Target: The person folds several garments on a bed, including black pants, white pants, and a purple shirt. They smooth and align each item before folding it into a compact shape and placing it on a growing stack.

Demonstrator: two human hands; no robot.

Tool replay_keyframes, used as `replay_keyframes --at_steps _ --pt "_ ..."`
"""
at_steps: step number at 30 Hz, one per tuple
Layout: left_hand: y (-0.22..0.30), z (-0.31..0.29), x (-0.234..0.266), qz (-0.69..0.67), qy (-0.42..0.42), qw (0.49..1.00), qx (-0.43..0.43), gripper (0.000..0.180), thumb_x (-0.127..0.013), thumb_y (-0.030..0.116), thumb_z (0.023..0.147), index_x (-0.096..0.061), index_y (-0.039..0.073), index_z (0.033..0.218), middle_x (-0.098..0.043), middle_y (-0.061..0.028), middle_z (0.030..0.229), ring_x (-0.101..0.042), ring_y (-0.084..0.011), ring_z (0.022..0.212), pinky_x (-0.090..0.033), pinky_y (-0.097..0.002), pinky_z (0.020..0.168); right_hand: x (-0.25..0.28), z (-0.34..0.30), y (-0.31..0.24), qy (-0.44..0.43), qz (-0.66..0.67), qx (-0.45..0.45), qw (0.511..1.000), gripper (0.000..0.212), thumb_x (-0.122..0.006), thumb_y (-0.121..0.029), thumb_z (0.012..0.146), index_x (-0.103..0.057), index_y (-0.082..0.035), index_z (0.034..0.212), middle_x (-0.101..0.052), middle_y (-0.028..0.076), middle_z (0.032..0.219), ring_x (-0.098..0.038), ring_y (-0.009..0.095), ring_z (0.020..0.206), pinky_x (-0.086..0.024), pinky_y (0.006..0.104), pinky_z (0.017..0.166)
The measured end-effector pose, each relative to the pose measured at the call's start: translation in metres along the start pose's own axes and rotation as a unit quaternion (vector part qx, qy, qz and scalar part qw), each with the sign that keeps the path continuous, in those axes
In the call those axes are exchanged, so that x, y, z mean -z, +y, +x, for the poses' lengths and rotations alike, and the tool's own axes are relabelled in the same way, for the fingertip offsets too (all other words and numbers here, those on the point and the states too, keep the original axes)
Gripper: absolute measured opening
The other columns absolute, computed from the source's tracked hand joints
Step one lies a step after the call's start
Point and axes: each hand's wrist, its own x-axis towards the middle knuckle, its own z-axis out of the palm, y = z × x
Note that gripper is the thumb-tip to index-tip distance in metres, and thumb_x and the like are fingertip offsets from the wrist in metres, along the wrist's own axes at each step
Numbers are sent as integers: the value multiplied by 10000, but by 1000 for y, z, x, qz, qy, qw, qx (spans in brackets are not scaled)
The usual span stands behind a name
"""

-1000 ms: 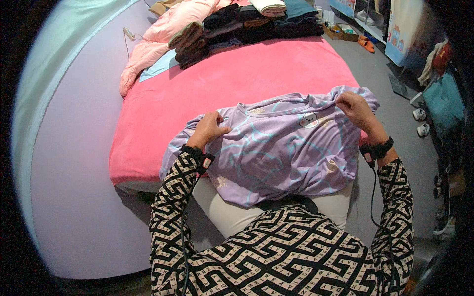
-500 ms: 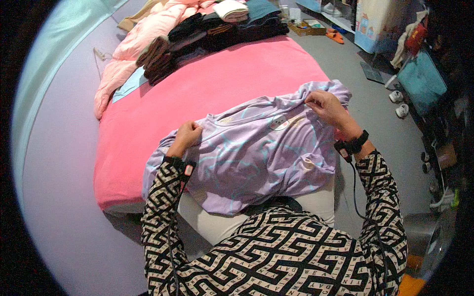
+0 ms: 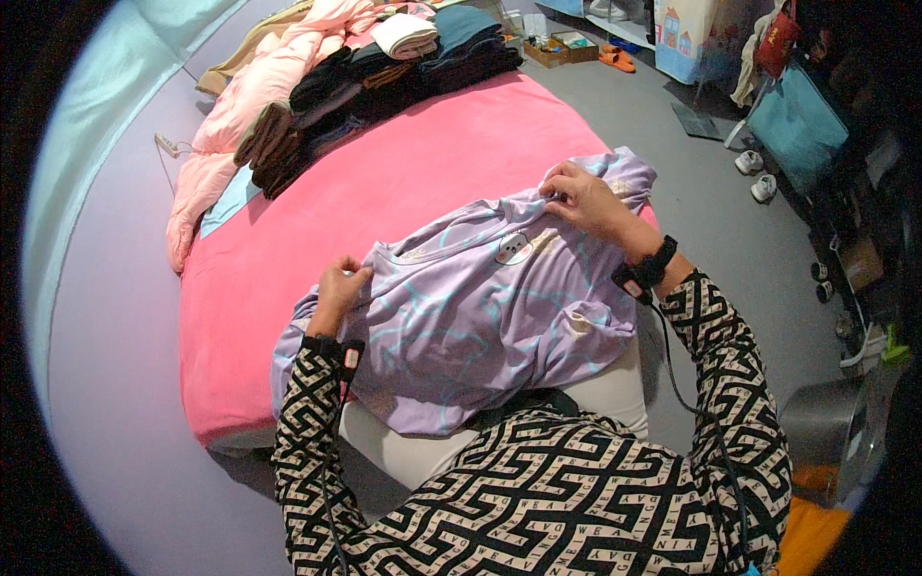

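A lavender shirt [image 3: 471, 307] with pale blue lines and a small round cartoon face on its chest lies spread across my lap and the near edge of the pink bed [image 3: 432, 144]. Its neckline points away from me. My left hand [image 3: 341, 290] pinches the fabric by the left end of the neckline, fingers closed. At the right shoulder, my right hand [image 3: 583, 197] grips the cloth between thumb and fingers. Folds run down the front, and part of the right side is bunched up. Both wrists wear black bands with small devices and cables.
Folded dark clothes [image 3: 384, 82] are stacked at the bed's far end, a white folded cloth [image 3: 404, 36] on top. A pink quilt [image 3: 274, 86] lies left of them. White shoes [image 3: 756, 176], orange slippers [image 3: 617, 59] and a small box [image 3: 560, 49] stand on the floor to the right.
My right hand has shifted a little left along the shirt's shoulder, and the neckline looks slightly slacker. The whole view has turned a little. Both hands keep hold of the shirt.
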Motion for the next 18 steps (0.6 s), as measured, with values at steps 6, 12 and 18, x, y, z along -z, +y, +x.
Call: replay_keyframes --at_steps 6,12,18 --pt "27 -6 48 -177 76 980 -59 154 -695 114 919 -575 60 838 -610 -10 706 -592 -82 562 -452 -225 485 -14 11 -2 9 -65 69 995 224 -705 -177 845 -671 -55 1030 -625 129 1079 -670 355 883 -550 434 788" --pt "68 -22 91 -181 146 960 -156 72 -590 48 953 -542 -5 957 -638 -40 798 -682 -133 753 -536 -246 630 -16 26 -18 45 -78 42 995 145 -608 -126 874 -621 -50 996 -652 202 945 -650 419 875 -525 490 771" --pt "70 -33 109 11 107 987 -117 202 -616 -24 811 -725 6 978 -671 -37 822 -661 -119 800 -511 -267 683 0 31 -22 55 -57 61 995 142 -600 -99 890 -596 -63 1028 -649 199 906 -644 420 886 -516 478 767"
